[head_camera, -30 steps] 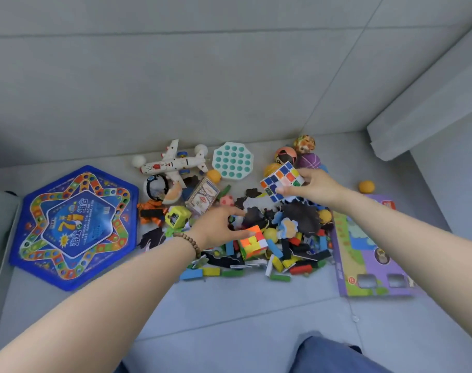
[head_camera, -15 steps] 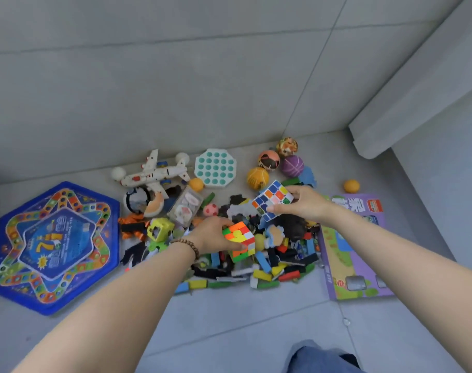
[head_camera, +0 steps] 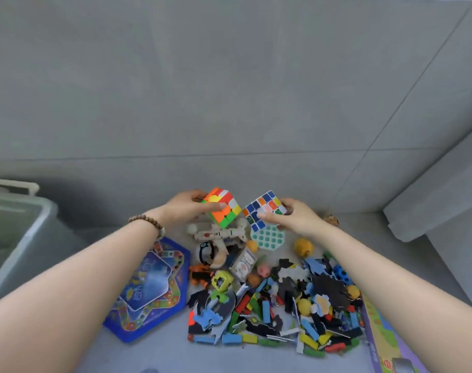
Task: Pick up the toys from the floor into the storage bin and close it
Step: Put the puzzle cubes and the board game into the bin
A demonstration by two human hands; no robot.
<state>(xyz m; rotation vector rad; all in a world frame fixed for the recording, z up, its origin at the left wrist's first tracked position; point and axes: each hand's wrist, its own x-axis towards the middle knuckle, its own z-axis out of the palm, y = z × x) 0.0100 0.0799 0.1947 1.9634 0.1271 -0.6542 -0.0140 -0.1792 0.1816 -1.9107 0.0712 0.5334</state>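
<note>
- A home play corner: grey tiled floor [head_camera: 256,356] meeting a grey tiled wall [head_camera: 229,76].
- Scattered toys [head_camera: 283,305], a board game [head_camera: 154,286] and a storage bin [head_camera: 27,219].

Head-worn wide-angle view, forward and down, near the toys [head_camera: 283,313]

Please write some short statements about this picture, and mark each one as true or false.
1. Each hand holds a cube. True: the left hand grips the bright cube, and the right hand grips the white-edged cube.
2. The bin stands at the right edge. False: it is at the left edge.
3. A bead bracelet is on the left wrist. True.
4. The plane is already in the bin. False: it lies on the floor with the other toys, just below the two cubes in the view.
</note>
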